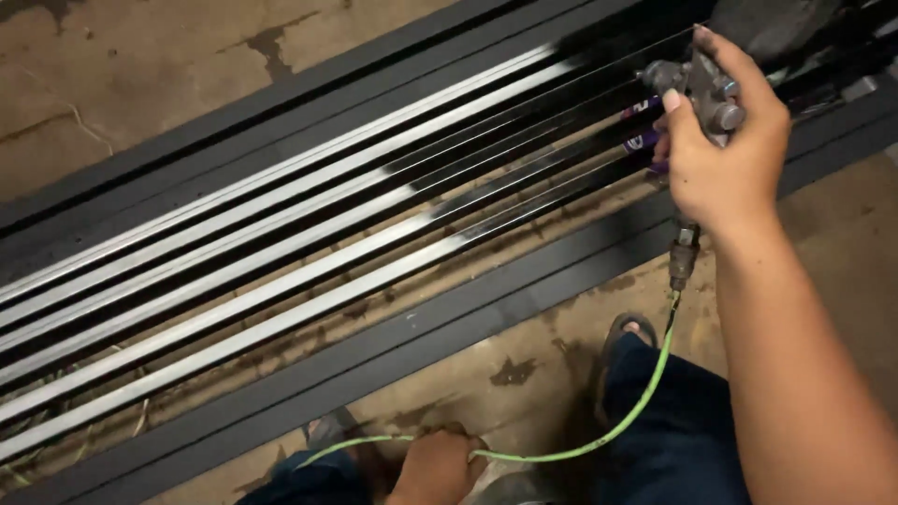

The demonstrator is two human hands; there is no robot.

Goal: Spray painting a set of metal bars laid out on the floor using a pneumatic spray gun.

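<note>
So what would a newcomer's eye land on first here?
The right hand at upper right, gripping a grey spray gun over long metal bars lying on the floor, black at the gun's end and bare silver further left. Next, the bright green hose curving down to the left hand at the bottom edge.

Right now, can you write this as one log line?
right hand: grips spray gun over bars | left hand: holds green hose | bars: part black, part bare

Grey metal spray gun [697, 93], gripped upright over the long metal bars [281, 271], nozzle pointing at their black-coated right end. Thin green hose [599, 440], hanging from the gun's base, curving down and left below the bars.
</note>
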